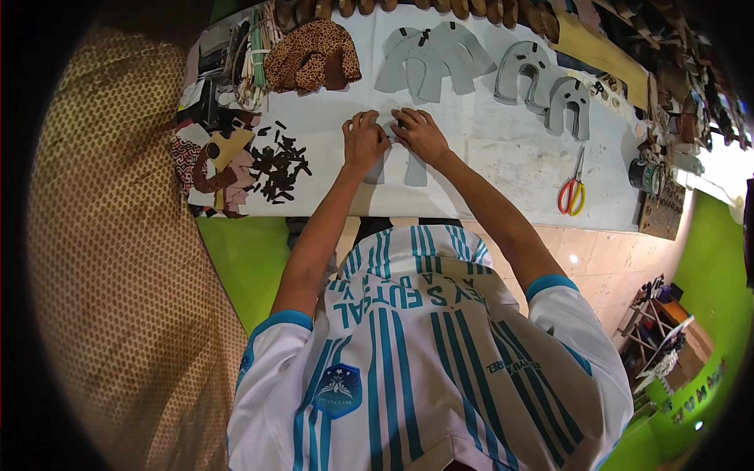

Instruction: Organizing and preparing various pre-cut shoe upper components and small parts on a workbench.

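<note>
On the white tabletop in front of me lies a grey horseshoe-shaped cutout (415,173), its two legs pointing toward me. My left hand (365,141) is closed over its upper left part, fingers bent. My right hand (422,136) grips the upper right part with curled fingers, close beside the left. The fingertips and the top of the cutout are mostly hidden by the hands. Left of my left hand is a loose heap of small dark strips (279,169). Beyond the hands, several similar grey cutouts (428,67) overlap, with small dark pieces on their tops.
Stacked grey cutouts (567,110) stand at the right, beyond red-and-yellow-handled scissors (573,195). Leopard-print material (302,55) lies at the far left, with scraps (228,157) nearer. A tin (646,176) sits by the right edge; brown shoe-shaped forms (471,8) line the back.
</note>
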A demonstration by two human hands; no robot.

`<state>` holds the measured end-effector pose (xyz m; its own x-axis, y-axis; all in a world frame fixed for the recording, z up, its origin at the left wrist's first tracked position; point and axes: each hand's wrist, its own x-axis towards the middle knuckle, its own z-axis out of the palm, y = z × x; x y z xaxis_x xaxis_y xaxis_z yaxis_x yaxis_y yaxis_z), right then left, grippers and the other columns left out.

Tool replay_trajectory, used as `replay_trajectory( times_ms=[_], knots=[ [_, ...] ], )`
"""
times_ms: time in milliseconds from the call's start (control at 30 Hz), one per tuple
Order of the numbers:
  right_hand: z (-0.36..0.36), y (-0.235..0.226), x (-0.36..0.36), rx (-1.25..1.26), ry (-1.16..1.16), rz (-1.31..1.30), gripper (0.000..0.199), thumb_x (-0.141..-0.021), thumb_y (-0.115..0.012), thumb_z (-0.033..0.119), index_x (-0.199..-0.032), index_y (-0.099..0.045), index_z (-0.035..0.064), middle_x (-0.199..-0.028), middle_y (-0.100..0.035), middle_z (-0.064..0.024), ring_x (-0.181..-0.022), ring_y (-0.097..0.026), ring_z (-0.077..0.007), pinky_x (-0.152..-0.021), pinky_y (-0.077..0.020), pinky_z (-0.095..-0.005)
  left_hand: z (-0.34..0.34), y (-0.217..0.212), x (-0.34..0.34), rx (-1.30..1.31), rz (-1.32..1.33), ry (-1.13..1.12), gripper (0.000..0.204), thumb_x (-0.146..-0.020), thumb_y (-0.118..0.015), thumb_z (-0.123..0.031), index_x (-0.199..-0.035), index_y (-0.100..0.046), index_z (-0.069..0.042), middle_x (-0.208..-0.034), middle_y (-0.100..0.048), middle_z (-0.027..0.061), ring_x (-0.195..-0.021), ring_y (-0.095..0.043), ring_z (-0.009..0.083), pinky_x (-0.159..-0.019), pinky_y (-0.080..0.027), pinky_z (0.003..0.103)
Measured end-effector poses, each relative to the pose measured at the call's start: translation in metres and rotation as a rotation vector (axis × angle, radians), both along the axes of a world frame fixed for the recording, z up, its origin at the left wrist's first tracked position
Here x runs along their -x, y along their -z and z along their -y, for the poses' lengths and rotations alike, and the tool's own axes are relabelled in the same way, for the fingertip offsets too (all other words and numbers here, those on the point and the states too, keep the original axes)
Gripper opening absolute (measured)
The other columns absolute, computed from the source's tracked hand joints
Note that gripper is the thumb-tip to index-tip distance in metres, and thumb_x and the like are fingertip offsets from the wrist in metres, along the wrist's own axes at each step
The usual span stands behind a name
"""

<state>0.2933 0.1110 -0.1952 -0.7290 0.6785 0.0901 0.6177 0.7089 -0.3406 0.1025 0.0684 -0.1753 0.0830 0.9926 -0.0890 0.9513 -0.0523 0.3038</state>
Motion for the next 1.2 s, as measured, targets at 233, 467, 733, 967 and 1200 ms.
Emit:
replay_trajectory(
  times_ms=[233,467,733,967,1200],
  knots=[
    [0.001,0.003,-0.001,0.006,0.013,-0.009,0.033,-0.094,-0.066,0.030,-0.124,-0.068,0.0158,-0.150,-0.049,-0.0043,-0.141,-0.041,-0.0239,-0.116,-0.0330,-0.0451,-0.002,0.004,0.000,0.009,0.057,0.035,0.018,-0.082,-0.070,-0.021,-0.094,-0.077,-0.009,-0.139,-0.055,0.0023,-0.133,-0.043,0.0230,-0.111,-0.026,0.049],
    [0.002,0.002,-0.001,0.020,0.026,-0.029,0.034,-0.095,-0.066,0.028,-0.126,-0.067,0.0151,-0.150,-0.048,-0.0054,-0.141,-0.042,-0.0260,-0.115,-0.0344,-0.0451,0.003,0.009,0.000,-0.118,0.035,0.057,0.016,-0.083,-0.073,-0.023,-0.093,-0.076,-0.011,-0.139,-0.055,0.0000,-0.132,-0.045,0.0212,-0.112,-0.025,0.051],
    [0.002,0.000,0.000,-0.020,0.026,0.012,0.034,-0.095,-0.065,0.030,-0.126,-0.067,0.0161,-0.150,-0.048,-0.0048,-0.140,-0.042,-0.0251,-0.114,-0.0347,-0.0445,0.008,0.009,0.007,-0.263,-0.051,0.205,0.024,-0.080,-0.078,-0.025,-0.102,-0.074,-0.016,-0.130,-0.061,-0.0038,-0.127,-0.052,0.0178,-0.112,-0.027,0.050],
    [0.000,0.001,-0.001,-0.013,0.005,0.020,0.034,-0.095,-0.065,0.030,-0.127,-0.067,0.0163,-0.150,-0.049,-0.0043,-0.140,-0.042,-0.0247,-0.115,-0.0347,-0.0436,0.000,0.015,0.013,-0.282,-0.086,0.314,0.032,-0.078,-0.078,-0.023,-0.109,-0.072,-0.017,-0.128,-0.062,-0.0050,-0.125,-0.054,0.0138,-0.112,-0.026,0.048],
    [0.000,0.005,-0.002,-0.020,0.009,0.008,0.035,-0.095,-0.065,0.031,-0.127,-0.068,0.0171,-0.150,-0.049,-0.0038,-0.140,-0.042,-0.0244,-0.115,-0.0349,-0.0432,0.004,0.016,0.013,-0.272,-0.053,0.292,0.032,-0.079,-0.077,-0.022,-0.109,-0.072,-0.016,-0.127,-0.062,-0.0051,-0.124,-0.054,0.0132,-0.112,-0.026,0.047]
  ],
)
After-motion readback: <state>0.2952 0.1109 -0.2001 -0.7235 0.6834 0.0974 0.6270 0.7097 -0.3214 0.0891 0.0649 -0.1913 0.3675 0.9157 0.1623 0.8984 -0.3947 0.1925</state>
